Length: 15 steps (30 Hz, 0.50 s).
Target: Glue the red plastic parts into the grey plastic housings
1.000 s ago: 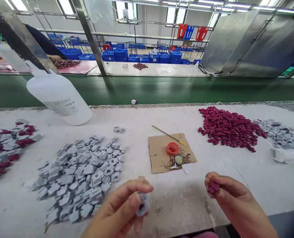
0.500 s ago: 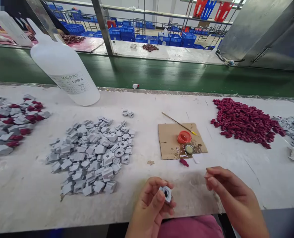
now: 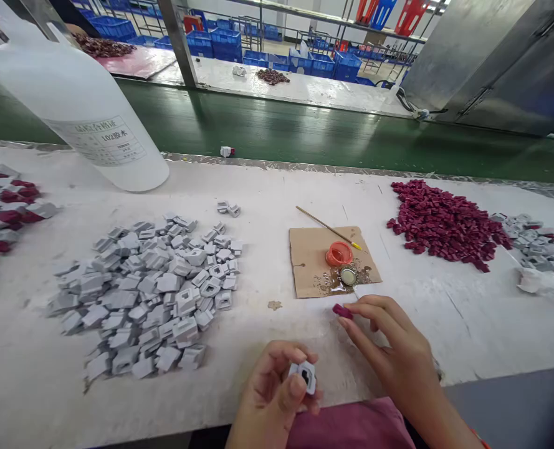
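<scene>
My left hand [image 3: 281, 390] is closed around a light grey plastic piece [image 3: 307, 376] with a dark opening facing up, near the table's front edge. To the right, my right hand [image 3: 389, 337] has its thumb and fingertips on a small maroon piece [image 3: 343, 311], just below a brown cardboard sheet [image 3: 305, 244]. On the cardboard are an open red cup [image 3: 339, 254], a small round metal disc [image 3: 348, 276] in a wet brown patch, and a thin stick [image 3: 323, 224] with a yellow end. A heap of grey pieces [image 3: 164, 283] lies left of my left hand.
A large white bottle [image 3: 90, 118] stands at the back left. Maroon pieces [image 3: 449, 224] are heaped at the right, beside more grey ones [image 3: 536, 242]. Mixed pieces [image 3: 8, 215] lie far left. A green conveyor belt [image 3: 281, 131] runs behind the table, with one grey-and-maroon piece [image 3: 227, 151] at its near edge.
My right hand has moved left and forward to the maroon piece, its fingertips now on it. My left hand keeps the grey piece. The camera view has shifted slightly.
</scene>
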### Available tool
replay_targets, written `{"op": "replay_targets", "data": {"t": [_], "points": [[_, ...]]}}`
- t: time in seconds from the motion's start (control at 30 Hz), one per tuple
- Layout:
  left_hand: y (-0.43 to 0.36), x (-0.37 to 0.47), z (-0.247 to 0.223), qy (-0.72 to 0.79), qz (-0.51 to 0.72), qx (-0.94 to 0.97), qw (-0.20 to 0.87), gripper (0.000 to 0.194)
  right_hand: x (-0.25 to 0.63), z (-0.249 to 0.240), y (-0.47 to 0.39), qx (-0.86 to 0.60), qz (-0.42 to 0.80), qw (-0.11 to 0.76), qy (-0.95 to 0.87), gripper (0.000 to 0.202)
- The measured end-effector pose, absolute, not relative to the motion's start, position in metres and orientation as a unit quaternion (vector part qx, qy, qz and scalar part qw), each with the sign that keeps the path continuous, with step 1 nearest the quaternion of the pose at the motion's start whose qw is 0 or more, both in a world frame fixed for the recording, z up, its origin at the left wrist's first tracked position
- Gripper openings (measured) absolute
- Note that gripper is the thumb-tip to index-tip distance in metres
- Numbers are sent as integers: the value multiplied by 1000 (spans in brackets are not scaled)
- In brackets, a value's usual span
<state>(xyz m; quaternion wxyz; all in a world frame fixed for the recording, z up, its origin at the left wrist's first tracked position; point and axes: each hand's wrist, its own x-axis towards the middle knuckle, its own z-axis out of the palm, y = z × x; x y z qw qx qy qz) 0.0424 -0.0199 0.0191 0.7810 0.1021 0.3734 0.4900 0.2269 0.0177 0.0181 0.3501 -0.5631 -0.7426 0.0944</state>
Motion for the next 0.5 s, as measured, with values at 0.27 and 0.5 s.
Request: {"op": "replay_targets", "data": {"t": [0.27,0.5], "points": [[-23,54,24,364,507,191,758,24,224,33,-11,-482,556,451,-506,45],[-33,59,31,395,554,254,687,20,221,30,-13,-369,685,487,-396,20]]}}
